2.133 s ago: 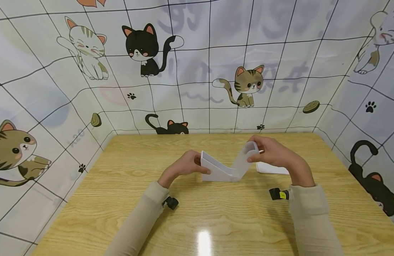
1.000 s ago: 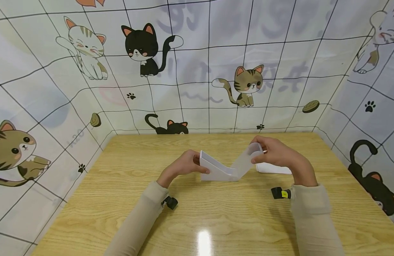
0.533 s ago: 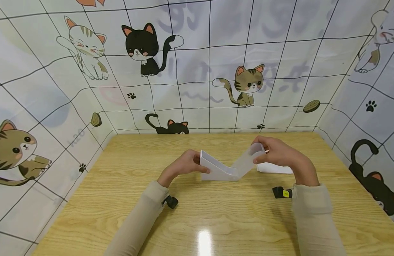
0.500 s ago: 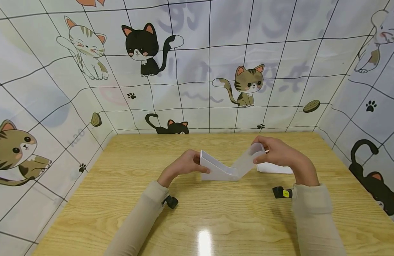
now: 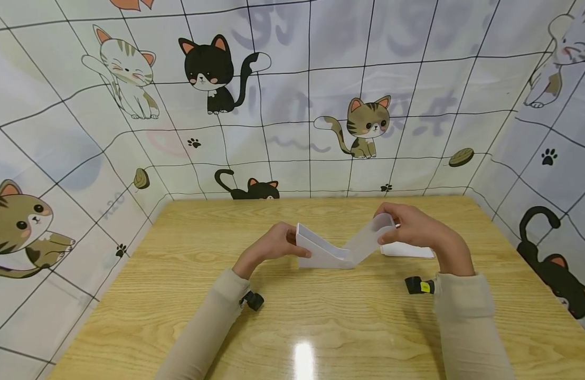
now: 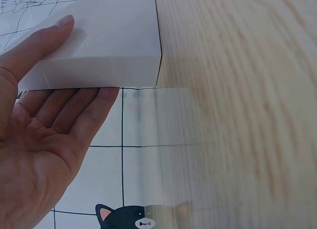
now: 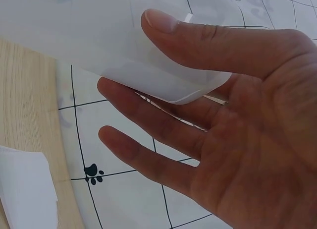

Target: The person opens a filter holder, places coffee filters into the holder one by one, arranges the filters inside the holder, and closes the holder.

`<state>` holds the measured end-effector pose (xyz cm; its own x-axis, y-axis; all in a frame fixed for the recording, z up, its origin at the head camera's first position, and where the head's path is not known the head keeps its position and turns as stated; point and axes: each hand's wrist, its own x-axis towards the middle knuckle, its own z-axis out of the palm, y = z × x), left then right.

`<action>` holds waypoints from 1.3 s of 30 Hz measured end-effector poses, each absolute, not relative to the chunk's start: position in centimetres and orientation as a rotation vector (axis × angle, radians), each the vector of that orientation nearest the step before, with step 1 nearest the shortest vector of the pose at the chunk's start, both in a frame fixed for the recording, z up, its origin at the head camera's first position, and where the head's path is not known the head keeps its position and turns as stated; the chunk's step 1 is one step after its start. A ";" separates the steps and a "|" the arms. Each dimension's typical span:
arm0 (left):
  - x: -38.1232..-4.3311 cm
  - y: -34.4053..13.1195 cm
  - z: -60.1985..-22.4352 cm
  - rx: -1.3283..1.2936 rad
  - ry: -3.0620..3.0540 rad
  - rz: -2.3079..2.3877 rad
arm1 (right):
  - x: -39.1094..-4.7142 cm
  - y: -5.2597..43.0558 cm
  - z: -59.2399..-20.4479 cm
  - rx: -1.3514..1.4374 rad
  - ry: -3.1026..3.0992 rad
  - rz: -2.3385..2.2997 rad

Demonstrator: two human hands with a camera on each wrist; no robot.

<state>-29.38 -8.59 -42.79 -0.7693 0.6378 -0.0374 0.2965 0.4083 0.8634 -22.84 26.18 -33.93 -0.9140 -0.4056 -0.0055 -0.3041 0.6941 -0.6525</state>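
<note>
A white wedge-shaped holder (image 5: 323, 256) with an open top sits on the wooden table. My left hand (image 5: 273, 244) grips its tall left end, thumb on the near wall. In the left wrist view the thumb lies on the holder's smooth face (image 6: 116, 30), fingers beyond its edge. From the holder's low right end a translucent plastic piece (image 5: 366, 243) with a rounded end slants up to the right. My right hand (image 5: 413, 226) pinches its upper end; in the right wrist view thumb and fingers lie on opposite sides of this plastic (image 7: 99, 40). How the two parts join is unclear.
Flat white sheets or a thin pad (image 5: 406, 250) lie on the table (image 5: 226, 332) behind the right hand, partly hidden. A cat-print cloth (image 5: 292, 105) surrounds the table at the back and sides. Small black wrist cameras sit below both hands.
Over the last two seconds my right hand has shifted a little to the right, tipping the translucent piece lower. The left hand and white holder stay nearly still.
</note>
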 end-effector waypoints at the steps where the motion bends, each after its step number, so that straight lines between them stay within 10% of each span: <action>1: -29.4 -8.6 -42.8 0.806 2.308 1.306 | -22.8 26.2 -33.9 -0.580 2.754 -1.020; 39: -29.4 -8.6 -42.8 0.803 2.298 1.315 | -22.9 27.0 -34.4 -0.515 2.754 -0.919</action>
<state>-29.36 -8.64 -42.84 -0.7680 0.6394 -0.0381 0.2909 0.4011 0.8686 -22.94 26.98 -34.40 -0.9210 -0.3829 -0.0718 -0.2631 0.7473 -0.6102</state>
